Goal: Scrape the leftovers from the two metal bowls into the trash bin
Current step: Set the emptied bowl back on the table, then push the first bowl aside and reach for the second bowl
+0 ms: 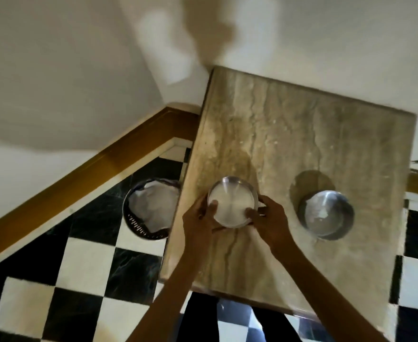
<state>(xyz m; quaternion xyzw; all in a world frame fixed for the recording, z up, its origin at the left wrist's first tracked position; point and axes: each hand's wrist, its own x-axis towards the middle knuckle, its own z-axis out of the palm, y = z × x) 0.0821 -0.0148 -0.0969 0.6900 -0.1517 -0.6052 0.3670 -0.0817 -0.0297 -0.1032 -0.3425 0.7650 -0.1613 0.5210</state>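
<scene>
Held mid-frame over the bench point(301, 134), round metal bowl point(231, 202) mouth-up, no long axis, clasped between left hand point(198, 219) fingers and right hand point(269, 218) fingers at opposite rims.

Support surface: a stone-topped table point(301, 134), beige with darker vertical veining, corner-on to the camera. On it, one metal bowl point(326, 213) rests apart, toward the table's right edge. A second metal bowl point(231, 202) sits nearer the table's left edge (contact with the top cannot be confirmed). A lined trash bin point(151, 208) stands on the black-and-white checkered floor point(87, 262), just beside the table's left edge.
</scene>
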